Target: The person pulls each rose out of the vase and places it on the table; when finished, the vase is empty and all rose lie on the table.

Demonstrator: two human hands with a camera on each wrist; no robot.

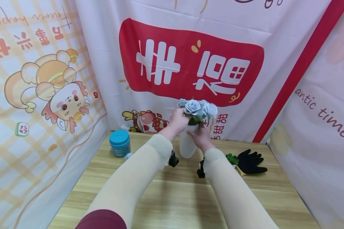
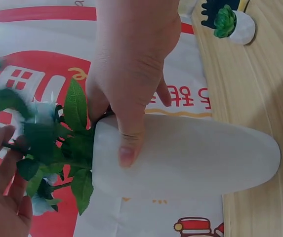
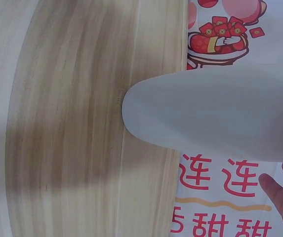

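Observation:
A tall white vase (image 1: 187,144) stands upright near the back of the tabletop, with light blue artificial roses (image 1: 193,107) above its mouth. My left hand (image 1: 179,121) is at the left of the blooms; in the left wrist view its fingertips pinch a thin green stem (image 2: 14,147) among blurred leaves. Gripping the vase near its rim is my right hand (image 1: 201,136), its thumb (image 2: 127,148) flat on the white wall. Green leaves (image 2: 75,106) spill over the rim. In the right wrist view, the vase's rounded base (image 3: 146,113) rests on the wood.
A teal lidded tub (image 1: 120,143) stands at the back left, with a small pale blue flower (image 1: 128,156) beside it, partly behind my left sleeve. To the right are a potted green succulent (image 1: 232,159) and a black glove (image 1: 250,162). Printed curtains (image 1: 103,47) hang behind the wooden table (image 1: 172,203).

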